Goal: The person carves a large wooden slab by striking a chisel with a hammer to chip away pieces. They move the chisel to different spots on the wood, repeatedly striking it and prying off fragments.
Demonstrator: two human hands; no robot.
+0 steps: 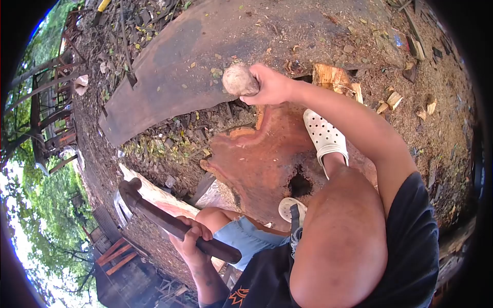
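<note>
My left hand point(191, 242) is closed round the dark wooden handle of an adze-like tool point(164, 219). The tool's knobbed end and bright metal blade point(123, 205) point to the upper left. Farther up, my right hand point(268, 86) grips a pale, rounded wooden mallet point(239, 80), seen nearly end-on; its handle is hidden. Below the mallet lies a broad reddish-brown wood slab point(257, 159) with an irregular edge and a dark hole. A foot in a white perforated clog point(324, 134) rests on the slab. The tool's blade is apart from the slab.
A large rusty metal sheet point(174, 66) lies beyond the slab. A pale split log point(159, 197) is behind the tool. Cut wood blocks point(331, 77) and chips point(394, 100) lie at the upper right. A second white clog point(291, 210) shows beside my bent knee.
</note>
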